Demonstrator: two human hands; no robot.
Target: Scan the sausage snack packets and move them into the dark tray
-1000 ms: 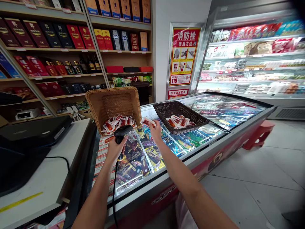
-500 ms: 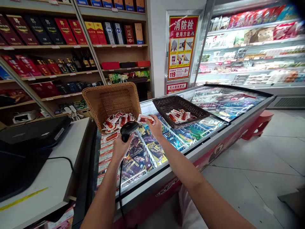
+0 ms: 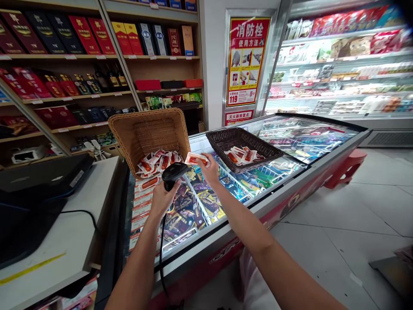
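My left hand (image 3: 164,198) is wrapped round the handle of a black corded barcode scanner (image 3: 174,171), whose head points toward my right hand. Between the fingers of my right hand (image 3: 209,168) is a wrapped sausage (image 3: 196,159), in a clear and white packet, just off the scanner's front. A tan wicker basket (image 3: 148,118) tilts toward me behind my left hand, with several wrapped sausages (image 3: 159,162) inside. One more packet (image 3: 150,183) lies before its rim. To the right, a dark brown woven basket (image 3: 222,148) holds several similar packets (image 3: 242,156).
Both baskets rest on a glass-topped chest freezer (image 3: 271,198) filled with packaged goods. At left stands a white counter (image 3: 80,224) with a black device (image 3: 38,189). Shelves of boxes (image 3: 155,84) line the back. A red stool (image 3: 348,168) stands beyond the freezer.
The view has shifted slightly. Both hands stay nearly in place, with the wrapped sausage still held in front of the scanner.
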